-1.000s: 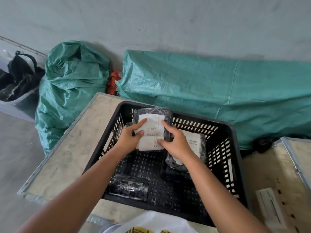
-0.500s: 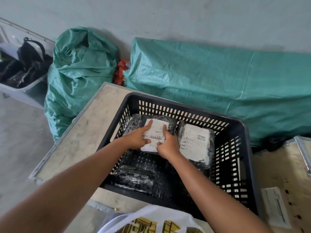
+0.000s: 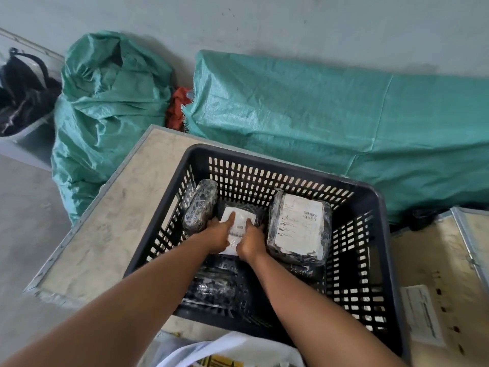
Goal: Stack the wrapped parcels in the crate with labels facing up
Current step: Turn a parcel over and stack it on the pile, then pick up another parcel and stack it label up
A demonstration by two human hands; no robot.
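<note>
Head view looks down into the black slotted plastic crate (image 3: 375, 207) standing on the pale worn table (image 3: 105, 234), and both hands are low inside it. The left hand (image 3: 218, 238) and the right hand (image 3: 251, 242) are closed together on one film-wrapped dark parcel with a white label (image 3: 238, 221), thumbs lying on the label and fingers gripping its near edge; the label faces up. This looks like the placing step: the parcel is being settled near the far wall of the crate, though whether it already rests on the floor of the crate I cannot tell.

Just right of the right hand lies a larger wrapped parcel with a printed white label (image 3: 299, 229), also label up and seemingly on top of another. Just left of the left hand a wrapped parcel stands on its edge (image 3: 199, 207) against the side wall, no label showing. Nearer the person, under the forearms, lies another dark wrapped parcel (image 3: 211, 284), its label not visible.

The next move, as I judge it, calls for letting go once the held parcel lies flat, then turning the upright one so its label comes on top
</note>
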